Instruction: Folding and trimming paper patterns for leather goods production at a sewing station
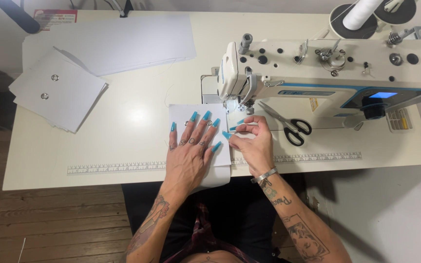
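Two bare hands are laid on a white fabric piece [198,141] at the front of a cream sewing table [123,131]. The left hand [191,151] is spread flat with open fingers, pressing the piece down, apparently so that it is kept smooth and square; nothing is gripped by it. The right hand [252,141] is curled at the right edge of the piece, thumb and forefinger pinched on what appears to be a thin pin or the fabric's edge; which of the two cannot be told.

The far edge of the piece is placed just beside the presser foot [235,108] of an industrial sewing machine [327,73], while the near end is draped over the table's front edge. Black-handled scissors [288,124] are kept within reach to the right of the right hand. A printed ruler strip [118,168] is set along the table front. Stacked white pieces with metal eyelets [57,92] are placed well apart at the far left, and a white thread cone [361,14] stands behind the machine.
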